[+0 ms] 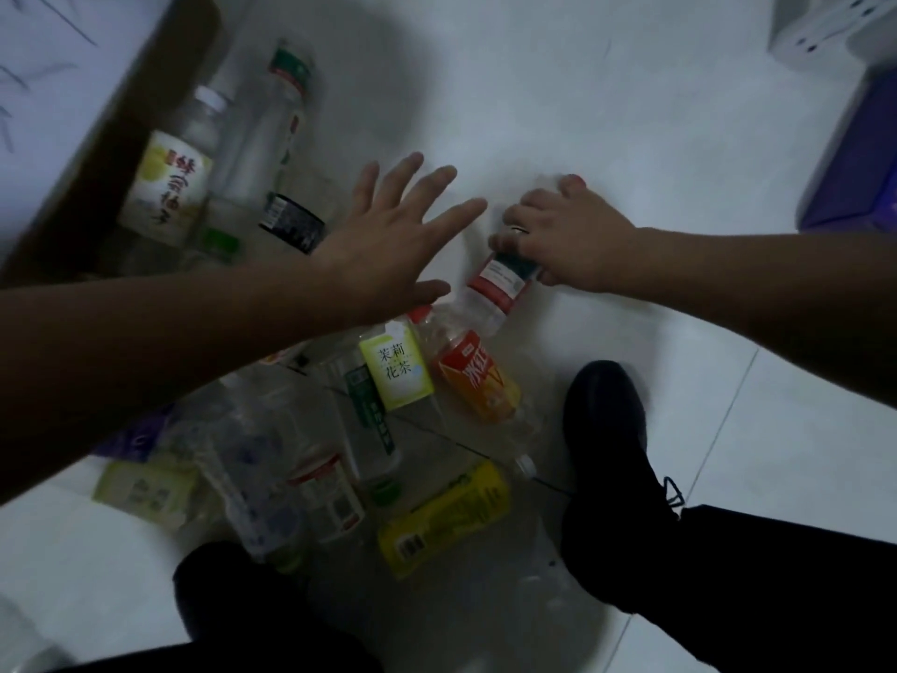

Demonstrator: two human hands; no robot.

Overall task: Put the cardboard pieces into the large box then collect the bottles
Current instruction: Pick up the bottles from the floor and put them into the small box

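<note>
Nearest me, I see my two dark shoes on the pale tiled floor (679, 138), the right shoe (606, 454) planted just beside a loose heap of empty plastic bottles. In that heap lie a yellow-labelled bottle (444, 519), an orange-labelled bottle (478, 378), a pale green tea bottle (395, 369) and a clear bottle with a red-edged label (325, 493), all on their sides and touching or overlapping.

Above the heap, my left hand (383, 235) is spread flat, fingers splayed wide, holding nothing; its thumb sits just over the cap of the tea bottle, though I cannot tell whether it touches.

My right hand (568, 240) is curled around a bottle with a red and green label (500, 284), gripping its far end while its near end rests against the heap. A ring shows on one finger.

Farther off to the left, the large box (97, 153) stands open with several bottles inside, among them a yellow-labelled bottle in the box (170, 187). A purple object (854, 162) sits at the far right.
</note>
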